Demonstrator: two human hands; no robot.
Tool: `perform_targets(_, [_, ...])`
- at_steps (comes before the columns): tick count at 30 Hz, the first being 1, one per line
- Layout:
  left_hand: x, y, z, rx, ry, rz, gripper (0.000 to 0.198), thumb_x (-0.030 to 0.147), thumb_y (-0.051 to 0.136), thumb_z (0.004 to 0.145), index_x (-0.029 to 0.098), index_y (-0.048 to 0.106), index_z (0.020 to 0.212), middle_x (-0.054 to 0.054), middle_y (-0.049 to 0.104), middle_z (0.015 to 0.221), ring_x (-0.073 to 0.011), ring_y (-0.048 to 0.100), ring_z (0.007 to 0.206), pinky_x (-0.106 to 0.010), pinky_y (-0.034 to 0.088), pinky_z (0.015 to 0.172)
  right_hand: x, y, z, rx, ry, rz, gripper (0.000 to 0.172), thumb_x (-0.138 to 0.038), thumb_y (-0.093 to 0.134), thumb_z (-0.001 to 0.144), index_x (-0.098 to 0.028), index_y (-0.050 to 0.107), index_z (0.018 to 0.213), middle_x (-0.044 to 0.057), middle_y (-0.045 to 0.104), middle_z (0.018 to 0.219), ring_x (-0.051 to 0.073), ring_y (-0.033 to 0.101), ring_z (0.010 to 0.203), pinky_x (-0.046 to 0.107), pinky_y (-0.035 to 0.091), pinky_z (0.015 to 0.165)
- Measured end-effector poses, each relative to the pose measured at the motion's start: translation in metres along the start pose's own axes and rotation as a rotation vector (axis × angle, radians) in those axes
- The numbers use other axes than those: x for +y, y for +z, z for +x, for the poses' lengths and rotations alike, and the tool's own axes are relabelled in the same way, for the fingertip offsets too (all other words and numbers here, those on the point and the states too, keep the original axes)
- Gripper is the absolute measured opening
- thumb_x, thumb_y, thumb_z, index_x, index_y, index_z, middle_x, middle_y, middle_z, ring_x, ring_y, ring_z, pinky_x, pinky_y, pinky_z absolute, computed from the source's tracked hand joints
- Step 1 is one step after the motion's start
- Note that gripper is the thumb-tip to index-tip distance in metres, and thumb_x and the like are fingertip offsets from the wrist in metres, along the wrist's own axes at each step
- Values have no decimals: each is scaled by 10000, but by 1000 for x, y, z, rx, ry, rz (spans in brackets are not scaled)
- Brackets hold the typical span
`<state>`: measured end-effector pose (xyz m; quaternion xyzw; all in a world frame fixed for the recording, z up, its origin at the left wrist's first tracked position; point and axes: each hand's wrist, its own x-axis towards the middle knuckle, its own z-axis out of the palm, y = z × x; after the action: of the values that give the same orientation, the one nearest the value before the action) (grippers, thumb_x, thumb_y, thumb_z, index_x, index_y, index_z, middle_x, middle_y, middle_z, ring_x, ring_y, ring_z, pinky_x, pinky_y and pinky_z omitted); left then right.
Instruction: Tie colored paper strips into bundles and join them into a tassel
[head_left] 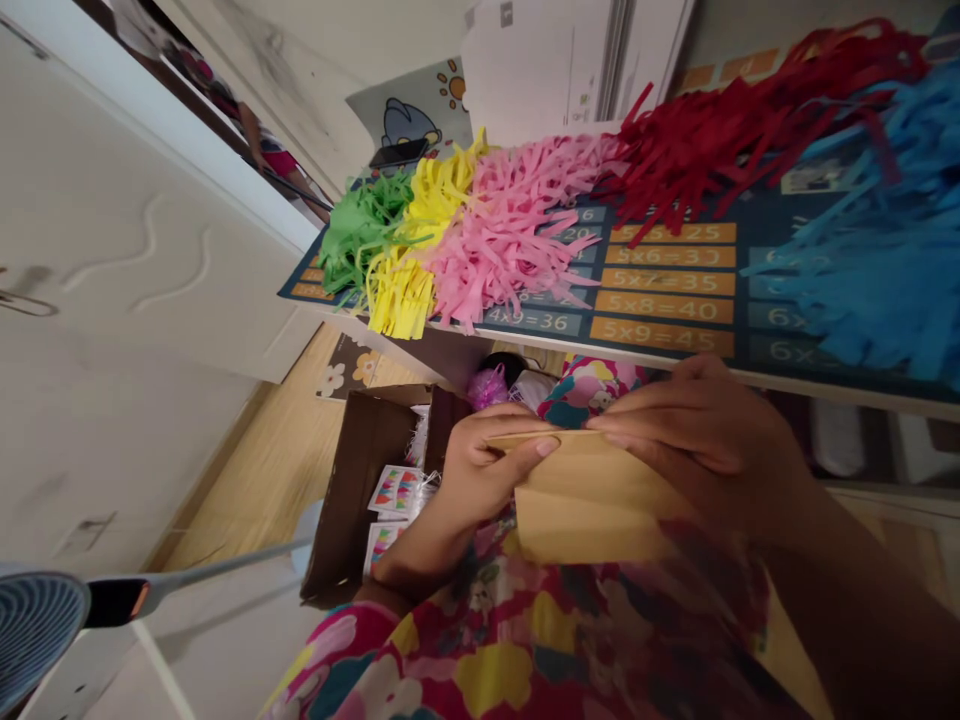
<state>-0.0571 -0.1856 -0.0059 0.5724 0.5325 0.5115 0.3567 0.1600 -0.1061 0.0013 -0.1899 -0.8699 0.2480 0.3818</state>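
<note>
A folded sheet of orange-yellow paper (592,515) hangs between my hands above my lap. My left hand (484,460) pinches its top edge between thumb and fingers. At the right end of that same edge, the closed fingers of my right hand (694,425) grip the paper. Ahead on the table lie fringed paper tassels: green (367,230), yellow (401,290), pink (517,225), dark red (735,140) and blue (885,260).
A dark mat with times tables (664,330) covers the tabletop. White papers or books (540,65) stand at its back. An open cardboard box (337,500) with printed cards (394,488) sits on my left, near a fan (41,630). A white door (165,200) is farther left.
</note>
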Motion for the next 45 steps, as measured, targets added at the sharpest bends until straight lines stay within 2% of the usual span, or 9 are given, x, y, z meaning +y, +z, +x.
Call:
perform_targets(6, [-7, 6, -2, 32, -202, -123, 236, 392, 807, 750, 156, 799, 760, -44, 710, 721, -137, 625, 618, -216, 466, 535, 2, -2, -1, 64, -53, -5, 152, -194, 582, 959, -268, 703, 905, -19, 776, 913, 142, 710, 762, 387, 339, 767])
perform_targets(9, [-8, 5, -3, 43, -224, -127, 245, 400, 802, 753, 155, 795, 756, -39, 694, 715, -132, 611, 620, -219, 458, 545, 4, -6, -5, 49, 26, -7, 69, -299, 656, 922, -281, 677, 985, -10, 753, 948, 162, 690, 818, 373, 400, 783])
perform_targets(12, [-6, 4, -4, 57, -218, -104, 221, 387, 798, 754, 166, 795, 746, -35, 695, 727, -135, 611, 632, -225, 456, 557, 8, -9, -13, 53, 233, 15, 347, -437, 720, 854, -293, 649, 1162, -9, 730, 925, 179, 675, 791, 346, 483, 759])
perform_targets(17, [-3, 2, -2, 50, -160, -88, 172, 350, 782, 771, 181, 805, 750, -39, 712, 734, -143, 627, 650, -231, 471, 571, 15, -14, -28, 87, 386, 10, 180, -451, 719, 838, -286, 736, 768, -38, 706, 706, 149, 633, 621, 270, 457, 563])
perform_targets(21, [-8, 0, -1, 60, -147, -119, 183, 360, 792, 761, 178, 808, 749, -45, 713, 731, -148, 631, 646, -232, 467, 559, 14, -14, -35, 134, 448, 47, 115, -398, 706, 858, -311, 760, 803, -51, 729, 734, 142, 651, 639, 249, 464, 564])
perform_targets(29, [-14, -2, 0, 43, -112, -88, 192, 375, 781, 785, 186, 814, 778, -31, 697, 705, -138, 619, 633, -230, 458, 567, 8, -16, -34, 95, 396, -57, 224, -325, 602, 914, -269, 739, 747, -18, 721, 688, 160, 634, 596, 294, 469, 587])
perform_targets(38, [-8, -1, 3, -9, -153, -150, 332, 488, 768, 771, 159, 794, 727, -57, 696, 734, -147, 617, 630, -243, 470, 562, 13, -15, -46, 217, 334, 46, 54, -288, 707, 859, -330, 741, 860, -19, 739, 771, 202, 676, 693, 326, 498, 596])
perform_targets(41, [-9, -3, 3, -21, -129, -142, 367, 509, 723, 813, 156, 784, 732, -56, 690, 741, -157, 628, 653, -253, 476, 579, 20, -21, -44, 110, 313, 39, 64, -318, 685, 885, -333, 731, 926, -13, 749, 841, 202, 697, 746, 331, 501, 626])
perform_targets(45, [-2, 0, 4, -111, 135, 145, 227, 328, 628, 922, 179, 790, 866, -62, 727, 813, -168, 656, 762, -291, 490, 718, 14, -20, -23, -64, 156, -168, 240, -444, 646, 911, -304, 692, 1100, 16, 759, 1039, 246, 691, 975, 406, 421, 820])
